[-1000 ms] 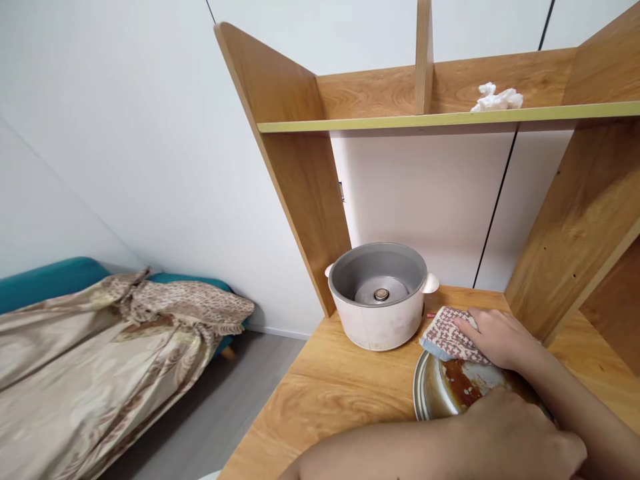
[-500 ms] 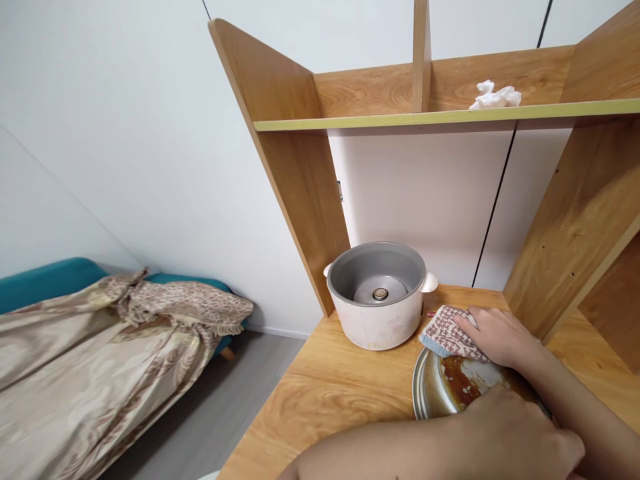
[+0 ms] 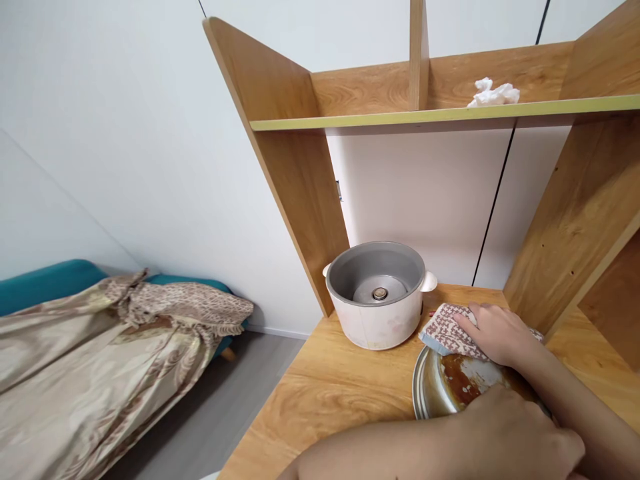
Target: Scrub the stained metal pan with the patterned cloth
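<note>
A round metal lid or upturned pot (image 3: pixel 431 387), ringed at its rim and stained brown on top, lies on the wooden desktop; which of the two it is, I cannot tell. My left hand (image 3: pixel 520 430) is curled over its near side, with the fingertips hidden. Beyond it, my right hand (image 3: pixel 495 333) presses on a patterned cloth (image 3: pixel 450 330) with a pale blue edge, which lies over the far rim. To the left stands a white rice cooker body (image 3: pixel 375 327), lidless, with a grey inside and a round metal button in its floor.
Wooden side panels (image 3: pixel 295 200) and a green-edged shelf (image 3: pixel 400 120) frame the desk. Crumpled white tissue (image 3: pixel 494 93) sits on the shelf. At the left is a teal sofa (image 3: pixel 55 273) under a beige cover (image 3: pixel 100 360), with grey floor (image 3: pixel 200 400) between it and the desk.
My right hand and the cloth have shifted slightly, and a bit of cloth now shows beyond my right wrist. My left hand and the stained metal piece look still.
</note>
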A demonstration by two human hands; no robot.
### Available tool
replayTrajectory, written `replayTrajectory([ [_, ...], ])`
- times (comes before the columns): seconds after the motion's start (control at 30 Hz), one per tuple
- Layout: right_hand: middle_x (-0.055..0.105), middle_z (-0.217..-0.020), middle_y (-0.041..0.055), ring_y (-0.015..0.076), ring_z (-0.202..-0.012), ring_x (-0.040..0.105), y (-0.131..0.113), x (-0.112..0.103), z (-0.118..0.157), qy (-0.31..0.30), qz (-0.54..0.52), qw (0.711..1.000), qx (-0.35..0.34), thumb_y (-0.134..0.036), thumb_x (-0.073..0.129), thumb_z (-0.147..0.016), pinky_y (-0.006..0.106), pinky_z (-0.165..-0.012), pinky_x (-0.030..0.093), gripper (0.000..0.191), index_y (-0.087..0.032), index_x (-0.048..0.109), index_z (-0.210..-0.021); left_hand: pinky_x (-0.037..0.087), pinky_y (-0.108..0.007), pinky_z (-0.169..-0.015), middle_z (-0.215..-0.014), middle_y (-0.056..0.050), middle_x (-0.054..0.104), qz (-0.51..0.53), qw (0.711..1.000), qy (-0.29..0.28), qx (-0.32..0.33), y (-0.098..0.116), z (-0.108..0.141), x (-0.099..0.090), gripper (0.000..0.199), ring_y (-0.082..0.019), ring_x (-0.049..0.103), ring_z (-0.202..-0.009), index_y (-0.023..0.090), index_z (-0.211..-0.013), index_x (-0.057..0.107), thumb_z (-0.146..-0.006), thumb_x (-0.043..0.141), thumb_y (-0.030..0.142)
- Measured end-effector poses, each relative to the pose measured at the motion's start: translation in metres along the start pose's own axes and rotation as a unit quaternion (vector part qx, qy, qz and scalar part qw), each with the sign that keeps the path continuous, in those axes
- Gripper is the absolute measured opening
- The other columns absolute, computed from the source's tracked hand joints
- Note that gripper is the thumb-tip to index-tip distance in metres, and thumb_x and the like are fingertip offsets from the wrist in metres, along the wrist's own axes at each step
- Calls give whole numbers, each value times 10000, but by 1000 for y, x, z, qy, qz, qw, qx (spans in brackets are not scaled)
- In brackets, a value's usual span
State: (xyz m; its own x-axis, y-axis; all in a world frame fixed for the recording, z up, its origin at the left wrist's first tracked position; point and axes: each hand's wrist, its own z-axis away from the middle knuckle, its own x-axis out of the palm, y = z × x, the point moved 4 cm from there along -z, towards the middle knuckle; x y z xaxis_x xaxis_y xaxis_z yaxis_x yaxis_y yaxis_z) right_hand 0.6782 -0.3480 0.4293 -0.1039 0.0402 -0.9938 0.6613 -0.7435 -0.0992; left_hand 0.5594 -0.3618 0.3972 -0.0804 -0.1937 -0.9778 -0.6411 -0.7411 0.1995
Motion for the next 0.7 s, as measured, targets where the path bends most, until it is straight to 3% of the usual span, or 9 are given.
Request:
replayTrajectory([
  [0.1, 775, -1077, 199, 355, -1037, 718, 0, 2, 0, -7, -16, 1000, -3, -566, 251, -1076, 389, -791, 434, 610, -167, 712, -1058, 293, -376, -537, -734, -44, 679, -6, 1000, 11, 9, 0, 0, 1, 442, -221, 639, -640, 195, -952, 645, -1048, 465, 587],
  [0.3, 773, -1075, 211, 357, -1032, 722, 2, 3, -1, -1, -14, 1000, -7, -572, 249, -1074, 398, -805, 442, 624, -160, 717, -1042, 355, -360, -560, -829, -67, 719, 12, 998, -58, -21, 2, 0, -10, 556, -229, 668, -700, 180, -1012, 662, -1087, 313, 606],
  [0.7, 777, -1063, 210, 356, -1008, 725, 1, 0, 0, 8, -21, 1000, -11, -556, 272, -1072, 398, -792, 441, 606, -154, 726, -1085, 498, -404, -711, -921, -91, 743, 13, 998, -50, -28, 2, 0, -8, 487, -276, 718, -845, 171, -1053, 670, -1070, 400, 576],
])
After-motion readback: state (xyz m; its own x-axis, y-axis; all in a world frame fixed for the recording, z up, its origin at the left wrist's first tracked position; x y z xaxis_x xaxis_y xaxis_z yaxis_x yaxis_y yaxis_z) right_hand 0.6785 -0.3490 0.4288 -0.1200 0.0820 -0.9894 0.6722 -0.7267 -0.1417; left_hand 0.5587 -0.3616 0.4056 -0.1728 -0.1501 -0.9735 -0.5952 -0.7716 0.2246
